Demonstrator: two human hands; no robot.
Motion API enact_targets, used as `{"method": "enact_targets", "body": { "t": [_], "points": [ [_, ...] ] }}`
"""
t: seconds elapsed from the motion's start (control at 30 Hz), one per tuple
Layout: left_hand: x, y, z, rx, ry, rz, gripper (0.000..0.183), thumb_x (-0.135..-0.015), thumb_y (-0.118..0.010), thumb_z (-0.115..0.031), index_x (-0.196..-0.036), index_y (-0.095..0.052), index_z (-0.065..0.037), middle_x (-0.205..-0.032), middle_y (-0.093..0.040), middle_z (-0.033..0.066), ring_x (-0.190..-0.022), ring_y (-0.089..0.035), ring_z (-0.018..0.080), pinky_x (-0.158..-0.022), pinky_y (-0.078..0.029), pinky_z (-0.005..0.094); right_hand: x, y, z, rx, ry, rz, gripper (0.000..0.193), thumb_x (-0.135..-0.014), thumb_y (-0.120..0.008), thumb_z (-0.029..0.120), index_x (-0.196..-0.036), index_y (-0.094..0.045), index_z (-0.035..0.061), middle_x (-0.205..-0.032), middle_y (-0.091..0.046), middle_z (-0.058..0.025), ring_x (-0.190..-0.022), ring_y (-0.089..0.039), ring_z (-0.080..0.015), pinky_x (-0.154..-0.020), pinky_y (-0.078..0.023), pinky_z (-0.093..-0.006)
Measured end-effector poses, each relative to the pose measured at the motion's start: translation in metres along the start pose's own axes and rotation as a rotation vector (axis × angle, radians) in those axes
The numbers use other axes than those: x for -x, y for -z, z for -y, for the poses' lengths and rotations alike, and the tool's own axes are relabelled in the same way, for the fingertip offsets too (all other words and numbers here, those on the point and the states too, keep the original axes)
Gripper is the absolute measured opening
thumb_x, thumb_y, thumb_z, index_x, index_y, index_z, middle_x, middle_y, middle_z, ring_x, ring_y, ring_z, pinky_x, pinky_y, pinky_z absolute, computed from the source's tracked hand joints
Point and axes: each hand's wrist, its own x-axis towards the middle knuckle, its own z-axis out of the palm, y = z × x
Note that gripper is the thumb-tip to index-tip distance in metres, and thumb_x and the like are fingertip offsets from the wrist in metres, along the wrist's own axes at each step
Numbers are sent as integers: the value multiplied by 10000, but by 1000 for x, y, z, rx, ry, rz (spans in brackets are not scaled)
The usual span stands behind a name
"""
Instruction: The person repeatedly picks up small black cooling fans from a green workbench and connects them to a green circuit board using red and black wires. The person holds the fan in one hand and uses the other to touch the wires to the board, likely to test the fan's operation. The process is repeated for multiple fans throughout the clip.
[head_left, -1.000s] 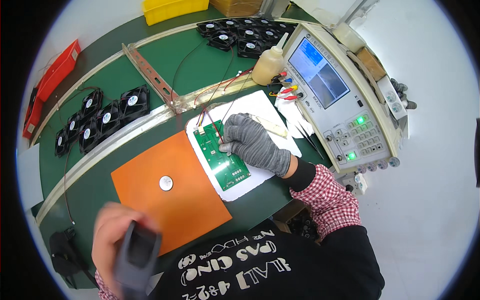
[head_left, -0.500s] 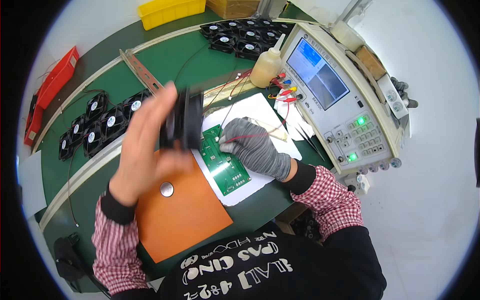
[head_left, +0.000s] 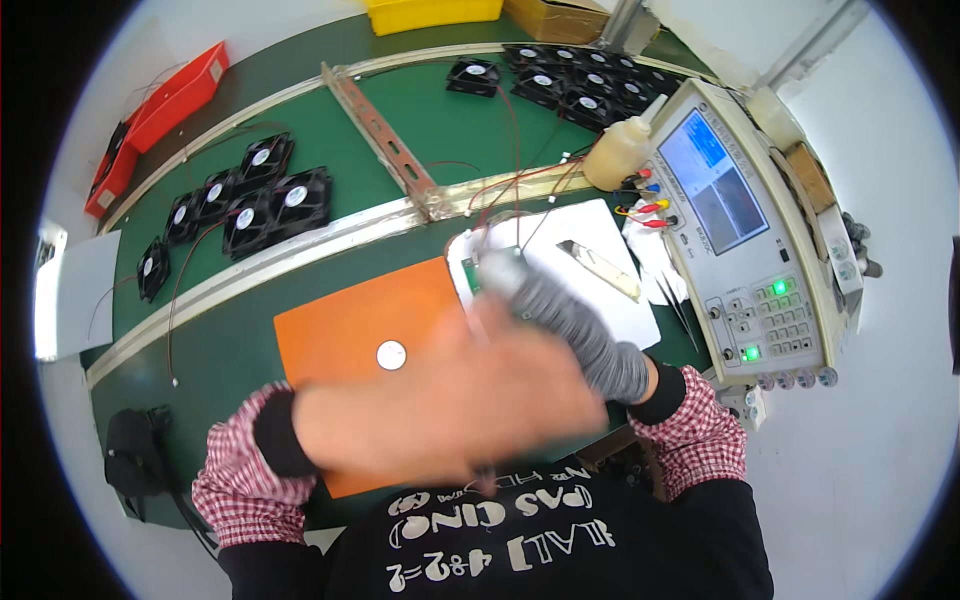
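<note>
My left hand (head_left: 490, 385), bare and blurred by motion, crosses over the orange sheet (head_left: 350, 315) in front of my right hand. No held thing shows in it; its finger pose cannot be made out. My right hand (head_left: 570, 315), in a grey striped knit glove, is closed over the green circuit board (head_left: 472, 275). Its fingertips are smeared, and what they pinch is hidden. Most of the board lies beneath the hands. From a black fan (head_left: 472, 76) at the back, a thin dark red wire (head_left: 517, 150) runs toward the gloved fingers.
A round silver-white disc (head_left: 391, 355) lies on the orange sheet. Several black fans (head_left: 300, 200) stand at left, more at back right. A squeeze bottle (head_left: 618, 155) stands beside the tester with a screen (head_left: 715, 185). Tweezers (head_left: 680, 305), a cutter knife (head_left: 605, 270) and a metal rail (head_left: 385, 140) lie around.
The black fan has left my left hand; one now stands alone beside the back fan group. My left hand has swung right and nearer, across my right hand. The whole view has shifted.
</note>
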Motion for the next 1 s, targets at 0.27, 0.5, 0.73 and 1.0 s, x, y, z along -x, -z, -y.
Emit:
{"method": "enact_targets", "body": {
  "t": [0.27, 0.5, 0.73, 1.0],
  "points": [
    [79, 17, -13, -340, 536, 52, 587, -768, -651, -103, -1331, -491, -59, -1294, -518, 140, -1269, -468, 310, -1095, -325, 500, 8, 30, 1, 640, -34, 344, 310, -814, -595, 125, -1113, -670, 94, -1004, -588, -95, -1013, -560, -290, -903, -475, -390],
    [91, 4, -6, -598, 557, -344, 796, -557, -811, -56, -1299, -521, -70, -1460, -413, 158, -1399, -348, 395, -1164, -249, 582, 18, 31, -34, 162, -411, 10, 119, -838, -695, 160, -904, -727, 67, -860, -635, -96, -839, -617, -261, -844, -451, -381],
    [78, -17, -11, -115, 478, -116, 919, -607, -875, -254, -1414, -471, -78, -1529, -324, 192, -1437, -272, 418, -1170, -214, 563, 21, 13, -39, 109, -381, -34, 154, -833, -699, 80, -987, -699, 74, -893, -669, -74, -892, -645, -242, -860, -456, -370],
    [74, -53, 1, -532, 618, -386, 1010, -542, -907, -394, -1366, -466, -12, -1271, -512, 161, -1130, -486, 362, -988, -377, 473, 25, 13, -53, 326, -15, 3, 206, -816, -664, 15, -1001, -695, 100, -857, -644, -41, -841, -618, -249, -822, -464, -381]
  ]
}}
